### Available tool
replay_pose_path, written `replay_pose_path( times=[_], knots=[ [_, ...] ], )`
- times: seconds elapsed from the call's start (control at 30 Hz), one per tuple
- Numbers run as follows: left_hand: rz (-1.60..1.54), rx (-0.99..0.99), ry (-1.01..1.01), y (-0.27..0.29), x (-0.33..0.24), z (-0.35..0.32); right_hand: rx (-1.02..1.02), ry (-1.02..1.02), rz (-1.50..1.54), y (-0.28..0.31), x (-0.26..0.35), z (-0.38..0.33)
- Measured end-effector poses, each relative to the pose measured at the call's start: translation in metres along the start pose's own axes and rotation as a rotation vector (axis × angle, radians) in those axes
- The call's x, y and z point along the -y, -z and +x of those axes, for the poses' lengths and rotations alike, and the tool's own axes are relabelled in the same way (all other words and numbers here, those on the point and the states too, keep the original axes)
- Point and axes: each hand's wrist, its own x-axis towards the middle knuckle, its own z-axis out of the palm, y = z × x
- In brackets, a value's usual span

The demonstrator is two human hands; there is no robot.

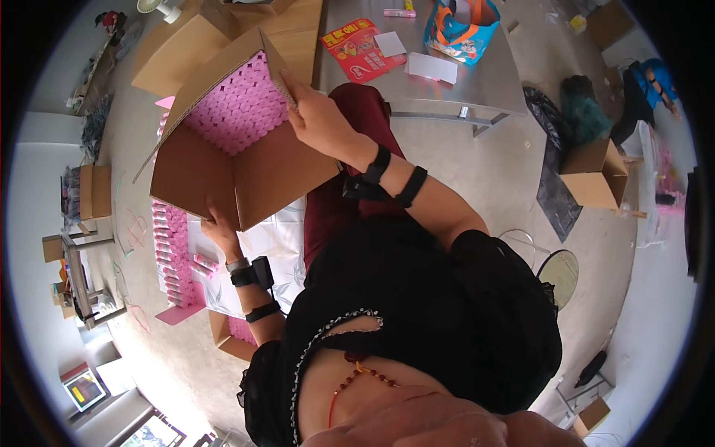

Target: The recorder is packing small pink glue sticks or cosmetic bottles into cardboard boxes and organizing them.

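Tilted in front of me is a large open cardboard box, and many pink round-ended pieces sit packed in rows inside it. My right hand is closed around its upper right edge, thumb and fingers on either side of the cardboard. Lower down, my left hand presses against the box's near wall close to a corner; part of its fingers is hidden. Left of and below the box, a row of pink tubes lies in a pink tray, with a few loose tubes on the white covered surface.
A brown box stands behind mine on a wooden surface. The metal table at the back bears a red sheet, white cards and a blue bag. Another box is below left. At right are an open carton and a round stool.
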Motion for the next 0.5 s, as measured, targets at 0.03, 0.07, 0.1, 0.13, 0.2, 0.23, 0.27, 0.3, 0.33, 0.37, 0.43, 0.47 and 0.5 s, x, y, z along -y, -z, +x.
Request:
replay_pose_path(
  times=[0.03,0.07,0.1,0.13,0.2,0.23,0.27,0.3,0.33,0.37,0.43,0.47,0.5],
  knots=[
    [0.058,0.025,0.050,0.002,-0.001,0.002,0.029,-0.009,-0.012,0.001,0.003,0.002],
    [0.066,0.024,0.046,0.002,-0.002,0.003,0.062,-0.011,-0.023,0.002,0.004,0.004],
    [0.091,0.014,0.042,0.002,-0.003,0.004,0.060,-0.012,-0.016,0.002,0.002,0.005],
    [0.115,0.003,0.039,0.001,-0.003,0.005,0.051,0.016,-0.040,0.001,-0.001,0.006],
    [0.130,0.004,0.044,0.000,-0.005,0.006,0.040,0.045,-0.062,0.003,-0.003,0.010],
    [0.140,0.007,0.051,-0.001,-0.005,0.007,0.057,0.049,-0.062,0.005,-0.004,0.012],
    [0.141,0.006,0.049,-0.001,-0.003,0.008,0.074,0.053,-0.062,0.007,-0.003,0.016],
    [0.128,0.008,0.034,-0.001,-0.001,0.009,0.071,0.053,-0.061,0.008,-0.003,0.018],
    [0.116,0.011,0.020,-0.002,0.001,0.009,0.094,0.057,-0.066,0.008,-0.003,0.021],
    [0.117,0.016,0.018,-0.004,0.002,0.009,0.116,0.058,-0.072,0.009,-0.004,0.024],
    [0.075,-0.021,-0.039,-0.006,0.005,0.007,0.104,0.089,-0.104,0.009,-0.007,0.023],
    [0.076,-0.014,-0.038,-0.005,0.007,0.005,0.097,0.126,-0.137,0.007,-0.009,0.023],
    [0.086,-0.001,0.030,-0.003,0.008,0.002,0.095,0.117,-0.139,0.007,-0.010,0.022]
  ],
)
